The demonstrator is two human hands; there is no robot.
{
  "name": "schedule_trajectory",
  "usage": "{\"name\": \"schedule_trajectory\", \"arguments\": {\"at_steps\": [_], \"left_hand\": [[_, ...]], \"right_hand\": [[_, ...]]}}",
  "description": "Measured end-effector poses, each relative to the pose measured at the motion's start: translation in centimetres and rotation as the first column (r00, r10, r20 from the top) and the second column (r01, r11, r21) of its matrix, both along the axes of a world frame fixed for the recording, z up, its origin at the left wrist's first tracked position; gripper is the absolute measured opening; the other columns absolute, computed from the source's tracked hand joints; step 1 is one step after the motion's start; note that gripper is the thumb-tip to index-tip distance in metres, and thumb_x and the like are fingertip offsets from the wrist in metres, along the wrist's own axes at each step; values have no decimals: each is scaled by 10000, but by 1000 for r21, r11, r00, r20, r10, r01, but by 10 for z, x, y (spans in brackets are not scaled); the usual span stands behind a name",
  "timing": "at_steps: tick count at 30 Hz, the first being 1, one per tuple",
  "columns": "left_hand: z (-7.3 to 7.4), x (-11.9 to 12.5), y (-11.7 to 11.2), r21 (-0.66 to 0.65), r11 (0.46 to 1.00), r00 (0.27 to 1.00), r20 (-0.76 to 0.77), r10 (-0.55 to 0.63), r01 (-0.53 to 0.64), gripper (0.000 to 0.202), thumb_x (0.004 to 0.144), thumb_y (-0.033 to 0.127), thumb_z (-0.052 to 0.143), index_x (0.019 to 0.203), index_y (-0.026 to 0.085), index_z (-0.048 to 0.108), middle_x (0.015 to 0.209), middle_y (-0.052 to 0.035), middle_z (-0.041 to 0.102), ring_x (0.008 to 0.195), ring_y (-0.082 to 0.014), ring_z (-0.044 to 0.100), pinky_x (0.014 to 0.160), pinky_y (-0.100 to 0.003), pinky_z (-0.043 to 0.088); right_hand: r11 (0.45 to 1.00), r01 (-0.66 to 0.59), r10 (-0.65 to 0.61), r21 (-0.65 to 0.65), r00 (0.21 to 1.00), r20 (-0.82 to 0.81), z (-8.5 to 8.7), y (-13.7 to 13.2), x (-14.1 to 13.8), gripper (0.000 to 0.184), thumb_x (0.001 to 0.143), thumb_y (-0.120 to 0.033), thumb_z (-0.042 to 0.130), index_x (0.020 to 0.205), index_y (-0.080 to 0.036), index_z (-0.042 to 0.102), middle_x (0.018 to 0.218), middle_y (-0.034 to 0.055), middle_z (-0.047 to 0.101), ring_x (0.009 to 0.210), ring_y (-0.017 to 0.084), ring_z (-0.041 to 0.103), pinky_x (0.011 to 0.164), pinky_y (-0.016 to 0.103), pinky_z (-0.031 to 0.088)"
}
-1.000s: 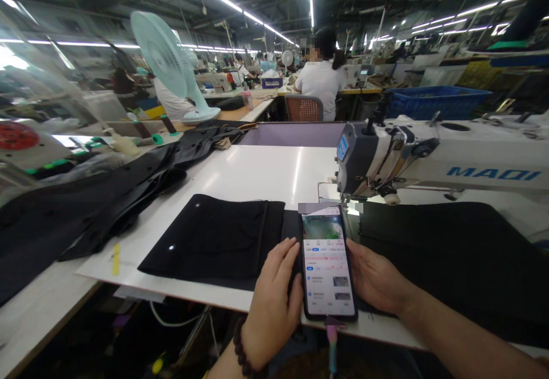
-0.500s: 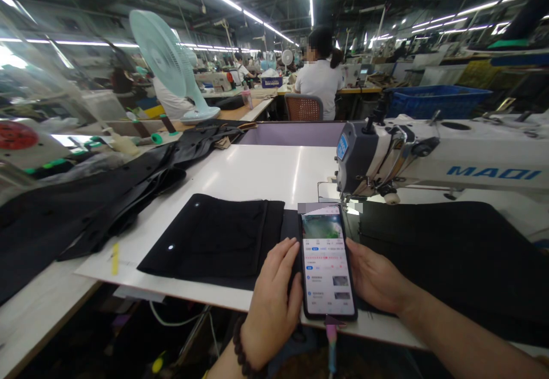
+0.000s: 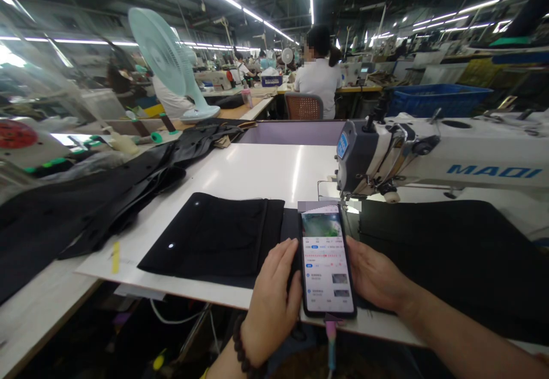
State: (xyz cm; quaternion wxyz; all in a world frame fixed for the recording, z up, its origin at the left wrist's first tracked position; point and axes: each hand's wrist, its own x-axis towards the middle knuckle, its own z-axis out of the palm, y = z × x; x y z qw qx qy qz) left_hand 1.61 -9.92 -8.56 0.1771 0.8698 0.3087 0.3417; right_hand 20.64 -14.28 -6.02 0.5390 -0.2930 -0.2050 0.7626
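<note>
A smartphone [image 3: 329, 276] with a lit screen stands between my two hands over the table's front edge, and a pink-and-blue cable [image 3: 331, 339] hangs from its bottom end. My left hand [image 3: 278, 293], with a dark bead bracelet on the wrist, presses along its left side, fingers close together. On the opposite side my right hand [image 3: 377, 273] grips the right edge; its fingertips are hidden behind the phone. A black fabric piece [image 3: 214, 236] with two shiny round spots lies left of my hands. More black fabric [image 3: 454, 259] spreads under my right forearm.
A sewing machine [image 3: 429, 150] reaches in from the right, its needle area just behind the phone. Black garments [image 3: 128, 190] are heaped along the left side. A pale blue fan [image 3: 167, 59] stands beyond them. Further back sit a co-worker [image 3: 319, 82] and a blue crate [image 3: 437, 102].
The content on the phone's screen has shifted very slightly. Both hands and the phone stay in nearly the same place.
</note>
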Motion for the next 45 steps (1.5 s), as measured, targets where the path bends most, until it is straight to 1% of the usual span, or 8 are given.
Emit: {"name": "schedule_trajectory", "arguments": {"at_steps": [2,10,16,19,23,34,39,45], "left_hand": [[0,0,0,-5,1000,1000,-3,0,0,465,843,95,383,1303,155,342,1260,-124,478,1188,-220,426,994,-423,397],[0,1,1,3,1000,1000,-2,-3,3,448,846,93,376,1290,145,357,1233,-131,497,1167,-222,440,982,-426,408],[1,1,0,-3,1000,1000,-2,-6,6,434,846,96,377,1278,138,373,1223,-133,504,1163,-223,444,980,-426,412],[1,1,1,-6,1000,1000,-6,-5,5,439,846,98,379,1282,138,369,1228,-131,503,1166,-222,443,984,-425,409],[1,2,2,-1,1000,1000,-14,0,0,436,842,96,376,1277,132,376,1219,-135,510,1160,-225,451,980,-425,413],[0,2,1,6,1000,1000,-22,6,-6,430,850,102,369,1278,139,369,1223,-140,508,1160,-224,457,973,-425,424],[1,2,0,63,998,999,-26,20,-18,445,843,98,371,1284,154,354,1217,-130,530,1144,-227,486,967,-435,427],[1,1,0,100,995,999,-33,35,-31,441,842,106,377,1280,159,366,1209,-119,552,1129,-223,511,958,-424,439]], "right_hand": [[1000,6,-6,-9,1000,8,0,0,0,300,836,-366,519,1005,-160,656,997,50,687,992,186,597,1044,371,277],[999,28,-27,-25,999,22,0,1,0,293,868,-334,456,995,-161,655,988,54,689,970,182,607,1027,371,300],[1000,5,-4,-19,1000,14,1,1,1,341,897,-322,387,1025,-141,646,990,65,690,992,184,599,965,355,378],[1000,0,0,-15,1000,6,2,1,1,362,909,-318,355,1034,-136,642,1002,63,687,1017,175,588,959,332,387],[1000,4,-3,-20,1000,11,2,1,0,372,914,-315,335,1024,-139,644,987,58,691,979,180,605,957,348,388],[999,27,-26,-37,999,26,-2,1,1,332,888,-324,396,1030,-144,636,1006,64,682,990,188,596,1012,377,318],[999,27,-25,-44,999,43,3,1,-1,307,877,-335,423,991,-159,647,992,60,685,986,189,599,1032,387,285],[998,37,-33,-51,998,62,3,0,0,302,868,-344,448,1003,-155,641,999,70,681,1005,200,590,1027,394,289]]}}
